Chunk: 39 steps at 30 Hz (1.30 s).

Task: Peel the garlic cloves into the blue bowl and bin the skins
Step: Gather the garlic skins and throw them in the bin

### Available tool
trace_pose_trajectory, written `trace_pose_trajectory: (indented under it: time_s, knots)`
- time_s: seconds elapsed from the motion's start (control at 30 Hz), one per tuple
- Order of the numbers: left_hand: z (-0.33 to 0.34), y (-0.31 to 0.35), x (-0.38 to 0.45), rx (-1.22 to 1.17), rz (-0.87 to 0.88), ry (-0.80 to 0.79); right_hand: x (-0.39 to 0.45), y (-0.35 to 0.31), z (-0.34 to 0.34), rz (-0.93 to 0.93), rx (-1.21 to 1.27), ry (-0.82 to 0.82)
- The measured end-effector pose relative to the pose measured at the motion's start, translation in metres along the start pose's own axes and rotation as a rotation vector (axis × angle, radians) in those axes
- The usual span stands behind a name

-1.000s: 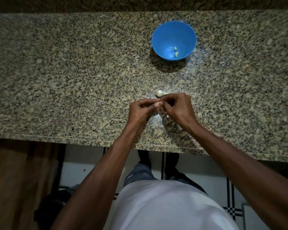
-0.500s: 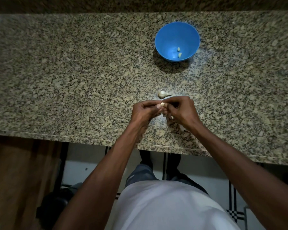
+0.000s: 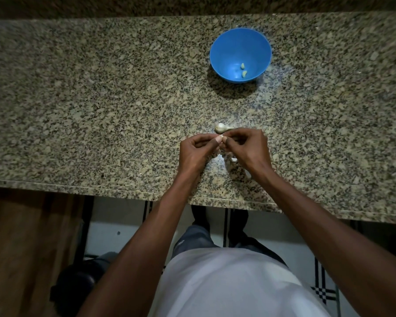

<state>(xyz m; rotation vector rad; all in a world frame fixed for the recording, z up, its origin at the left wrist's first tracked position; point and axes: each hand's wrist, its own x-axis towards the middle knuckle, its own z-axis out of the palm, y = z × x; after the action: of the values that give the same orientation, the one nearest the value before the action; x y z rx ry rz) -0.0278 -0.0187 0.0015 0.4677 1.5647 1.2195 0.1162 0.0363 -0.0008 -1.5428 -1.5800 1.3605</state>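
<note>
1. Pinching one garlic clove [image 3: 222, 140] between our left hand [image 3: 196, 152] and right hand [image 3: 247, 149], fingers curled tight, we risk it squirting away.
2. Loose skins [image 3: 234, 159] lie under our hands; they could scatter across the surface [image 3: 101, 99].
3. The blue bowl [image 3: 240, 54] holds two peeled cloves [image 3: 243, 69], well apart from us; a toss might miss.

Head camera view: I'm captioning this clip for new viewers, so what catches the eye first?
The blue bowl stands out far back on the speckled granite counter, two peeled cloves in it. Nearer the edge, the left hand and right hand pinch a garlic clove together.
</note>
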Motion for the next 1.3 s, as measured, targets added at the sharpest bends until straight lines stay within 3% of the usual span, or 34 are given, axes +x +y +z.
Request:
trace_pose_trajectory:
  time_s: [0.1, 0.3, 0.57, 0.93, 1.13, 1.3]
  knots:
    - [0.003, -0.002, -0.001, -0.019, -0.003, 0.028, -0.004, 0.004, 0.006, 0.083, 0.146, -0.001]
    - [-0.001, -0.001, 0.000, 0.022, 0.038, -0.005, -0.005, -0.002, -0.001, 0.323, 0.500, -0.154]
    - [-0.007, -0.004, 0.005, 0.229, 0.183, -0.018, 0.009, -0.011, -0.016, 0.479, 0.574, -0.297]
    - [-0.005, -0.004, 0.013, 0.555, 0.337, -0.007, 0.016, -0.012, -0.015, 0.453, 0.538, -0.298]
    - [-0.011, 0.003, 0.021, 0.487, 0.229, -0.091, 0.018, -0.006, -0.015, 0.261, 0.287, -0.268]
    - [-0.013, 0.011, 0.024, 0.339, 0.087, -0.128, 0.017, -0.007, -0.015, 0.186, 0.298, -0.260]
